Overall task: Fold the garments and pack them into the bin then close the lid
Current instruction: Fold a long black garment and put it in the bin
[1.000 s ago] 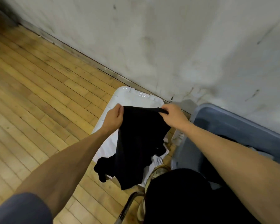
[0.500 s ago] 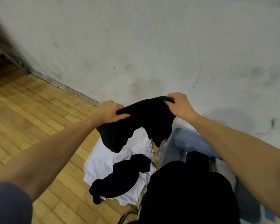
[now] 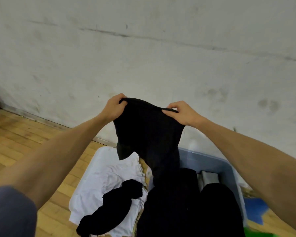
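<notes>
I hold a black garment (image 3: pixel 148 127) up in front of the wall, and it hangs down toward the bin. My left hand (image 3: pixel 115 106) grips its top left edge. My right hand (image 3: pixel 182 112) pinches its top right edge. The blue-grey bin (image 3: pixel 229 170) stands on the floor at the lower right with dark and grey clothes inside. Its white lid (image 3: pixel 99 156) lies flat on the floor to the left, under a crumpled white garment (image 3: pixel 109 178) and another black garment (image 3: pixel 113 207).
A scuffed white wall (image 3: pixel 143 57) rises straight ahead. Wooden floor (image 3: pixel 24 142) spreads to the left. Blue and green patches (image 3: pixel 256 214) show on the floor at the lower right. Black clothing on my lap (image 3: pixel 186 211) fills the bottom middle.
Both hands have lifted the black garment higher and stretched its top edge out. The view has tilted up toward the wall.
</notes>
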{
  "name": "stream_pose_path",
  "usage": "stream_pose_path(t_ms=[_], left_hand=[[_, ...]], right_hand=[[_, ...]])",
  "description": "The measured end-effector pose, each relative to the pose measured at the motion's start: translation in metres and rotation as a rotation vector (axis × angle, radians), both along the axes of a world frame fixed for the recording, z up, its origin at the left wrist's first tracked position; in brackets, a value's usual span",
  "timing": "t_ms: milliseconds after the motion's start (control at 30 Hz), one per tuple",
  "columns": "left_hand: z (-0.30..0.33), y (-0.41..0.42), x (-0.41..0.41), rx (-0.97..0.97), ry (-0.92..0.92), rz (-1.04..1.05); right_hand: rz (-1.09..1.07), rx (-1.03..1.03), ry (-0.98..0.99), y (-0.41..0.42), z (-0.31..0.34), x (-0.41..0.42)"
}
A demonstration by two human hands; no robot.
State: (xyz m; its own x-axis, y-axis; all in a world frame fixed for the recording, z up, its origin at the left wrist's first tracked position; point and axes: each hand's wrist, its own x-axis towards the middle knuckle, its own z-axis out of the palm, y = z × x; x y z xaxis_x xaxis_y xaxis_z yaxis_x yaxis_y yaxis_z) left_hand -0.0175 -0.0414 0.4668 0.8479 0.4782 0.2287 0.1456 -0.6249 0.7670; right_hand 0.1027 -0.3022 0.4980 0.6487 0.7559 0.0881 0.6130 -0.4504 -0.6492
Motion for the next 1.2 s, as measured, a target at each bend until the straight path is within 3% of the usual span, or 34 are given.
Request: stream_pose_path(t_ms=[100, 233, 433, 600, 733, 867, 1200], left_hand=[[0.011, -0.015, 0.018, 0.007, 0.003, 0.077], [0.022, -0.047, 0.059, 0.048, 0.089, 0.013], [0.019, -0.114, 0.106, -0.002, 0.072, -0.095], [0.0, -0.153, 0.12, -0.265, 0.17, -0.191], [-0.034, -0.162, 0.112, -0.341, 0.333, -0.151], [-0.071, -0.172, 0.096, -0.466, 0.519, -0.19], [-0.112, -0.234, 0.083, -0.938, 0.715, -0.16]], right_hand=[[0.032, -0.085, 0.117, -0.023, 0.009, 0.002], [0.041, -0.182, 0.304, -0.049, 0.027, 0.001], [-0.012, -0.083, 0.385, -0.081, 0.048, 0.011], [-0.103, 0.157, 0.529, -0.103, 0.062, 0.019], [-0.2, 0.309, 0.619, -0.116, 0.069, 0.026], [-0.249, 0.346, 0.625, -0.118, 0.074, 0.028], [-0.28, 0.354, 0.568, -0.133, 0.086, 0.032]])
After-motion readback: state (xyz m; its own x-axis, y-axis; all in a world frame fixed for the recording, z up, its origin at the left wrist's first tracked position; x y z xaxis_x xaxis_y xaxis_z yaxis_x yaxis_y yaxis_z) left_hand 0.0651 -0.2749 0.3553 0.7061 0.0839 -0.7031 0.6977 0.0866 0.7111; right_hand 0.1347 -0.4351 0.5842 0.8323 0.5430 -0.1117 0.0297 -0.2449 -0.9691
